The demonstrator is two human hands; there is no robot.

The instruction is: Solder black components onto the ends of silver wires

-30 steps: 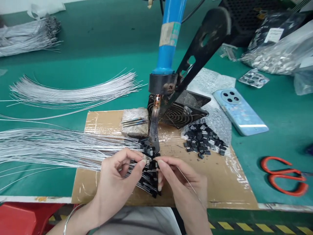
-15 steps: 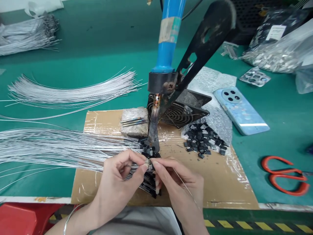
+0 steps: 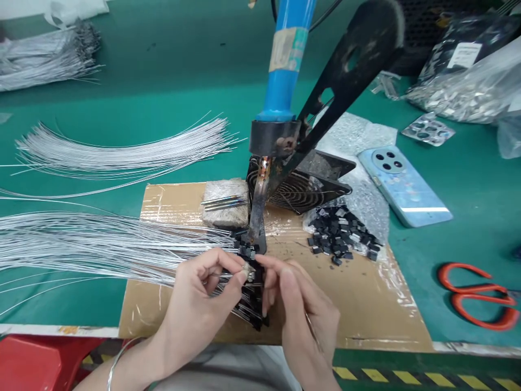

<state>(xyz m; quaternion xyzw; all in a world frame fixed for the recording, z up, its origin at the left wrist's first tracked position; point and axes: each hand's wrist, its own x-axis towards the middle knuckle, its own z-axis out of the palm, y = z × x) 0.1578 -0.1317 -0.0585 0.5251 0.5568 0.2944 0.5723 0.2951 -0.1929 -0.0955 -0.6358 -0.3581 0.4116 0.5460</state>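
My left hand (image 3: 207,304) pinches a small pale lump (image 3: 246,269) between thumb and index finger; its exact kind is too small to tell. Close on its right, my right hand (image 3: 303,309) has its index fingertip near that lump. A thin wire-like rod (image 3: 312,331) shows across the right palm, partly hidden by the curled fingers. Just beyond the fingertips lie black connector ends (image 3: 246,250) of a bundle of silvery wires (image 3: 101,244). More black-ended wires (image 3: 252,307) lie beneath the hands. Above stands a soldering iron (image 3: 258,206) with a blue handle, tip pointing down.
A black bracket (image 3: 350,70) holds the iron, with a black fan (image 3: 301,187) behind. Loose black pieces (image 3: 342,233) lie on bubble wrap, right of them a phone (image 3: 405,184) and red-handled scissors (image 3: 480,298). A worn block (image 3: 223,214) sits on the cardboard (image 3: 345,304).
My right thumb has drawn back from the small lump, and the thin rod has shifted lower in the right hand. My left hand keeps its pinch almost in place.
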